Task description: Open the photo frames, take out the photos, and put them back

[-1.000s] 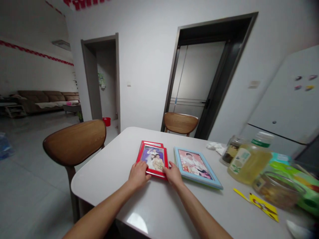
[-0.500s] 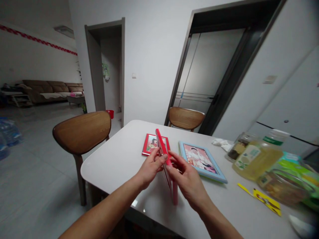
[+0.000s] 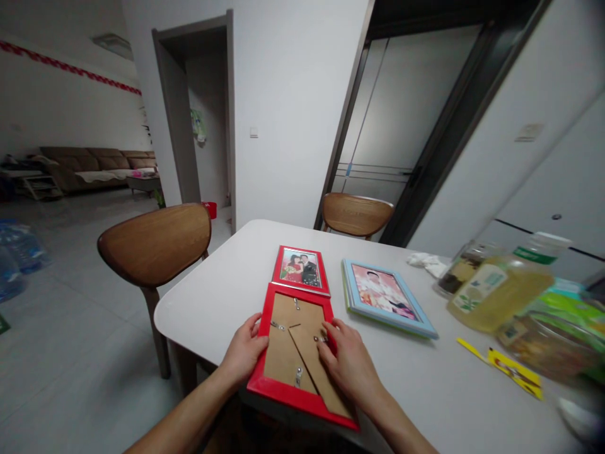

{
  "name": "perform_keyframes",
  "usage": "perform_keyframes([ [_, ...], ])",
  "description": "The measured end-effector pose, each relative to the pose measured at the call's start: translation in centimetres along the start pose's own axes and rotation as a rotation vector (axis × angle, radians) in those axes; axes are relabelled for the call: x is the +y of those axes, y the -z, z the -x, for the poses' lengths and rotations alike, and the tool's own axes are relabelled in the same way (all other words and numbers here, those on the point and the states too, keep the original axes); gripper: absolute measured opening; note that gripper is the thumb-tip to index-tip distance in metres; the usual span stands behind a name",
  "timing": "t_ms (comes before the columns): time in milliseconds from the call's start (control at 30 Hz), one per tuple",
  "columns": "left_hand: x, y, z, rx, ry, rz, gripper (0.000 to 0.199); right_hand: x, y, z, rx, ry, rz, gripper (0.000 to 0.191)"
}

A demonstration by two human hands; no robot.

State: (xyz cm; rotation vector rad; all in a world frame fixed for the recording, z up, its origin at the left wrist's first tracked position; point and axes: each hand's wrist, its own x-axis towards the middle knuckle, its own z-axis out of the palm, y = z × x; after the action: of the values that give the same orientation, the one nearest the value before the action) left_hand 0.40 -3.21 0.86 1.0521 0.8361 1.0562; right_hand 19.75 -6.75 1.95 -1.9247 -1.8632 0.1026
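A red picture frame (image 3: 282, 352) lies back side up near the table's front edge, showing its brown backing board, stand leg and metal clips. My left hand (image 3: 246, 350) is closed round its left edge, thumb on top. My right hand (image 3: 348, 360) is at the right edge, its fingers curled over the rim by the right-hand clip (image 3: 321, 339). Just beyond lies another red picture frame (image 3: 303, 270), face up with a photo of two people. To the right, a light blue picture frame (image 3: 385, 296) lies face up on top of another frame edge.
The white table (image 3: 208, 296) has rounded corners. On its right stand a bottle of yellow liquid (image 3: 508, 287), a glass jar (image 3: 466, 271) and a clear bowl (image 3: 543, 343), with a yellow wrapper (image 3: 515, 372) nearby. Wooden chairs (image 3: 158, 246) stand at the left and far sides.
The red frame in my hands has gone from standing on edge to lying back side up. My hands have spread apart to its two sides, and the far red frame is uncovered.
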Motion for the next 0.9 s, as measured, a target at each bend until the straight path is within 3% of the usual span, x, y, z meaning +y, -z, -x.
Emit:
perform_keyframes([
  [133, -0.5, 0.5, 0.2, 0.029, -0.192, -0.46, 0.051, 1.0, -0.9, 0.1, -0.051, -0.01, 0.003, 0.035],
  [300, 0.2, 0.3, 0.4, 0.091, -0.217, -0.864, 0.055, 1.3, -0.6, -0.2, -0.076, -0.001, 0.022, 0.035],
  [700, -0.8, 0.4, 0.3, 0.088, -0.372, -1.121, 0.048, 1.5, -1.0, -1.3, -0.006, 0.024, 0.051, 0.026],
  [900, -1.1, 0.5, 0.4, 0.079, -0.385, -1.114, 0.05, 1.4, -0.4, -1.5, -0.024, 0.02, 0.098, 0.028],
])
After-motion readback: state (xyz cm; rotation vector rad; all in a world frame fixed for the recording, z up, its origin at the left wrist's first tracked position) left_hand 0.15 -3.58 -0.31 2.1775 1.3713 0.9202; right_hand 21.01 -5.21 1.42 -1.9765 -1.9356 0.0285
